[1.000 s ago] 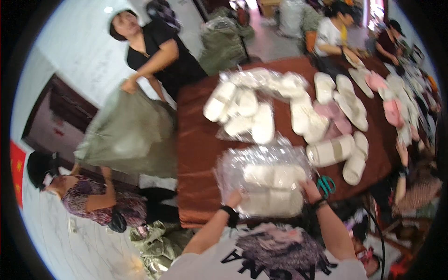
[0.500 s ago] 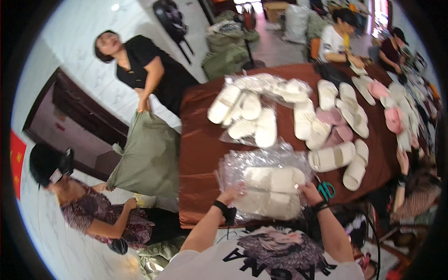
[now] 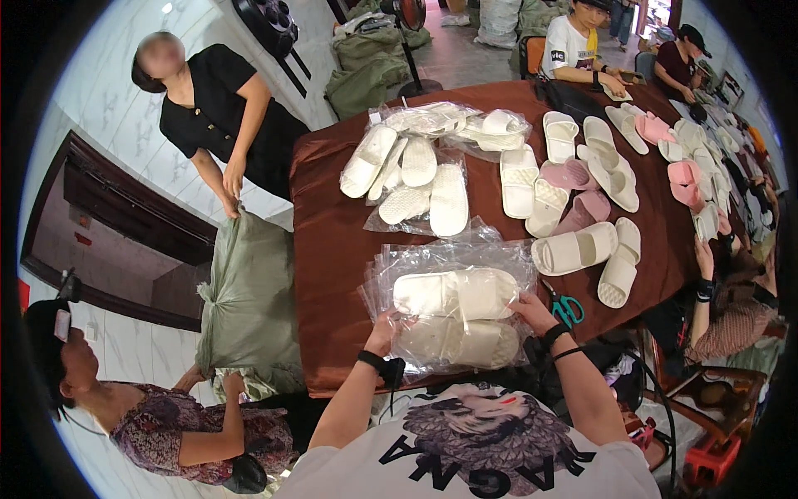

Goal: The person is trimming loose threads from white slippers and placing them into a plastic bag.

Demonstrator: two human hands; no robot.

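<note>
A pair of cream slippers (image 3: pixel 455 293) lies in a clear bag (image 3: pixel 386 293) at the near edge of the brown-covered surface (image 3: pixel 332 291). The two lie one beyond the other, their long axes running left to right across the person's front; through the creased film I cannot tell which ends are the toes. The left hand (image 3: pixel 380 334) has its fingers closed on the bag's left edge; the right hand (image 3: pixel 536 316) pinches the right edge, fingers nearly together. Under and beyond the bag spreads a stack of flat clear bags (image 3: pixel 465 252).

Just right of it are teal scissors (image 3: pixel 567 309) and two loose cream slippers, one (image 3: pixel 575 249) slanting up to the right, the other (image 3: pixel 618 264) steeper. Farther back, bagged slippers (image 3: pixel 499 129) lie along the left part of the surface, with pink slippers (image 3: pixel 586 208) among cream ones to the right.

Left of the surface, two people grip a bulging green sack (image 3: pixel 249 291); its contents are hidden. More green sacks (image 3: pixel 366 79) stand behind.
</note>
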